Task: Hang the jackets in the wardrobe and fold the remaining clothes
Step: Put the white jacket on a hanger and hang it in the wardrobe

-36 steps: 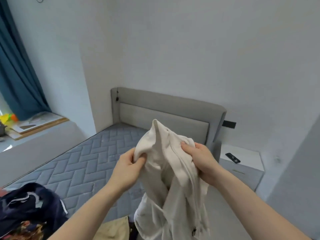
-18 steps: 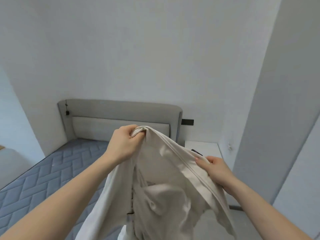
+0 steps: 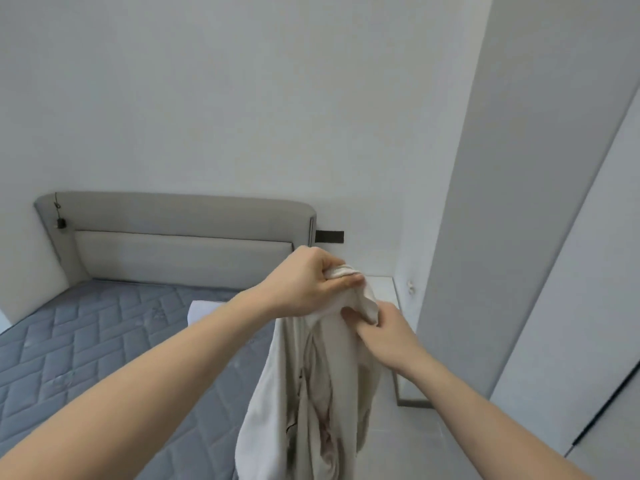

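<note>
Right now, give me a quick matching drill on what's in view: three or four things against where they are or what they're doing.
Things:
1. left hand
2. right hand
3. mattress
4. headboard

Places or states:
A. blue-grey, quilted, lying at lower left
B. grips the bunched top of the jacket
C. grey, padded, standing against the back wall
D. pinches the jacket fabric just below the other hand

Pairs: 1-B, 2-D, 3-A, 4-C

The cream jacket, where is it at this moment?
In the head view, the cream jacket hangs right of centre, gripped at its top by both hands, left hand and right hand, between the mattress and the wardrobe.
</note>
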### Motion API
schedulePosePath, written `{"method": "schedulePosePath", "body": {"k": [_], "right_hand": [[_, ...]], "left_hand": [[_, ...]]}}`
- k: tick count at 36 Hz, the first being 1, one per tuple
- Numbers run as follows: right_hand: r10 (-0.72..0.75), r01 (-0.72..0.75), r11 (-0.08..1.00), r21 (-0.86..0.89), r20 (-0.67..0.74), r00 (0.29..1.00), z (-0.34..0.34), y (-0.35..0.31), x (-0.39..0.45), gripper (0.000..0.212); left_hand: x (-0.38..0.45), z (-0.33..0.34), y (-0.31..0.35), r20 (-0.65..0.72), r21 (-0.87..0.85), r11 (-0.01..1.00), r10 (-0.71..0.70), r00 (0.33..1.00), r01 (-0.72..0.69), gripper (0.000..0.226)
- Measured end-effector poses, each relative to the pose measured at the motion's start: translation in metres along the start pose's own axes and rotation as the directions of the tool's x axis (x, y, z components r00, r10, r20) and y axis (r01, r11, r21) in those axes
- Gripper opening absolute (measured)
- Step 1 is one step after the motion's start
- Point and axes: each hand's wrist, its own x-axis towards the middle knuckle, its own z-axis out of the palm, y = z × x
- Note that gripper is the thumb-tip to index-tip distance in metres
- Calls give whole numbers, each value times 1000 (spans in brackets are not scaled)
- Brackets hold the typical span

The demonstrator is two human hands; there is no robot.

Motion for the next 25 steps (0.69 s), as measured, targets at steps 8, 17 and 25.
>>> {"method": "schedulePosePath", "body": {"k": [8, 17, 25], "right_hand": [[-5, 41, 976, 213, -167, 986, -78, 16, 24, 36], [191, -107, 962, 251, -339, 921, -145, 64, 32, 22], [341, -332, 937, 109, -497, 798, -261, 135, 26, 21]], "left_hand": [[36, 72, -40, 272, 75, 976, -216, 938, 203, 60], [87, 217, -80, 632, 243, 963, -249, 734, 117, 23], [204, 248, -112, 473, -85, 968, -171, 864, 238, 25]]}}
